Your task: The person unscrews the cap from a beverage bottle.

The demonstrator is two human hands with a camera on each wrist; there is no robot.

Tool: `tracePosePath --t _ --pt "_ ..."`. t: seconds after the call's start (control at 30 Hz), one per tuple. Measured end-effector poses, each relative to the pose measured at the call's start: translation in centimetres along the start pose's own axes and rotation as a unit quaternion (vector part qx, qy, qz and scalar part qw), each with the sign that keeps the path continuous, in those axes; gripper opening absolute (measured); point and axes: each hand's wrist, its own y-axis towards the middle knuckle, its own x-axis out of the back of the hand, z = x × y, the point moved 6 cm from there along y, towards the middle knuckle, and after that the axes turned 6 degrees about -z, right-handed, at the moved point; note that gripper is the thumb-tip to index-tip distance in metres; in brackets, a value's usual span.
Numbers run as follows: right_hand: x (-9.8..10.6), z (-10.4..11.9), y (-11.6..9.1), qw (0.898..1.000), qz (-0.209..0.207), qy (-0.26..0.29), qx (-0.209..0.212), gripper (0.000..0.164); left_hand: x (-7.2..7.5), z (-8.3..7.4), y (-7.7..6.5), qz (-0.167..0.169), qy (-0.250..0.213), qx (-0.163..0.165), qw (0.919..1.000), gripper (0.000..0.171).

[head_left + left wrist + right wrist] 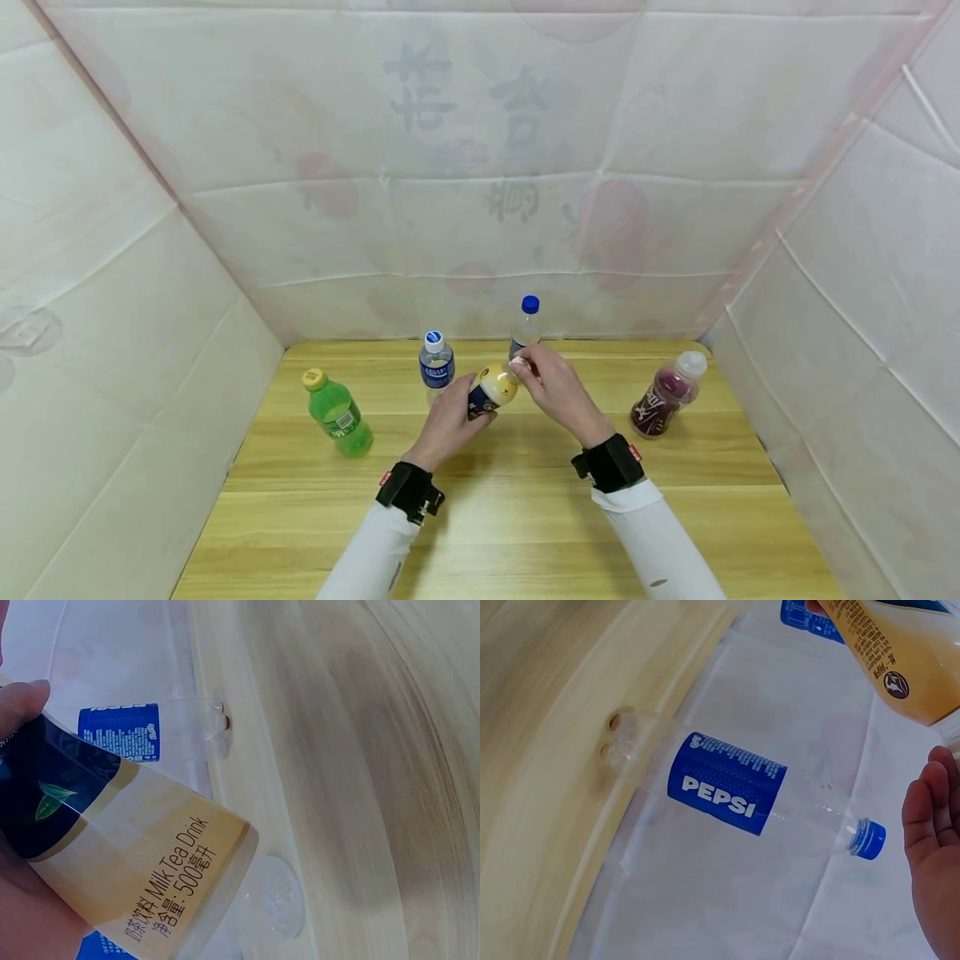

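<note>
My left hand (447, 421) grips a milk tea bottle (491, 392) round its body, tilted with its neck to the right. The printed side of the bottle (172, 862) fills much of the left wrist view. At its mouth, my right hand (558, 392) pinches the white cap (519, 364) between thumb and fingers. The fingers hide most of that cap, and I cannot tell whether it is loose. Behind the right hand stands a clear Pepsi bottle (727, 784) with a blue cap. A clear blue-labelled bottle (437, 367) with a white-and-blue cap stands behind the left hand.
On the left of the wooden table (517, 517) is a green bottle (341, 417) with a yellow cap. Farther right stands a dark purple drink bottle (666, 396) with a white cap. Pale sheeting (450, 233) encloses the table at the back and both sides.
</note>
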Motion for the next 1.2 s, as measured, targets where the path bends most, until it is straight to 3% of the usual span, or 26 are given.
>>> tracePosePath --t 0.7,0.83,0.97,1.07,1.2 --pt "-0.4 -0.2 -0.8 1.000 0.012 0.016 0.025 0.026 -0.4 0.8 -0.5 -0.004 0.034 0.017 0.9993 0.072" --pt "-0.7 -0.9 -1.2 0.999 0.024 0.044 -0.011 0.042 -0.2 0.9 -0.5 -0.016 0.047 0.017 0.9986 0.071" --pt "-0.5 -1.8 -1.7 0.994 0.008 0.070 -0.080 0.058 0.1 0.5 -0.5 -0.033 0.086 0.004 0.9957 0.070" --pt "-0.2 -1.9 -2.0 0.990 -0.022 0.072 -0.120 0.056 0.2 0.2 -0.6 -0.037 0.127 -0.009 0.9911 0.071" --pt "-0.3 -1.9 -2.3 0.989 -0.052 0.037 -0.130 0.046 0.2 0.0 -0.8 -0.035 0.155 -0.022 0.9871 0.072"
